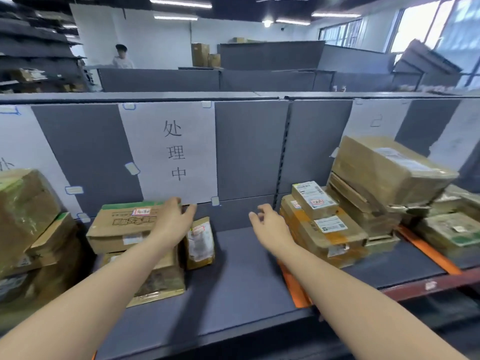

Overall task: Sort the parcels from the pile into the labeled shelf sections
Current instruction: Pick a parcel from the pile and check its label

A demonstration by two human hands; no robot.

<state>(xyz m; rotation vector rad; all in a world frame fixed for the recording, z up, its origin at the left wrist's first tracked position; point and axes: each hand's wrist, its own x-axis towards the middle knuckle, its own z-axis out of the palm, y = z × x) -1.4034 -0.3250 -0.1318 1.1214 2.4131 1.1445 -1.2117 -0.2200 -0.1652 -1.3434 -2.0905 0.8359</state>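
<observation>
Cardboard parcels (122, 224) on grey shelf (233, 281); left grip (174, 216), right grip (267, 219) released.

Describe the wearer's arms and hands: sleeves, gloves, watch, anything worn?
Both forearms are bare as far as the frame shows: no sleeve in view. The left hand and right hand have no gloves. No watch, band, ring or marking shows on either wrist or on the fingers. No cables or straps.

Two hands (176, 219), one label sheet (171, 152)
</observation>
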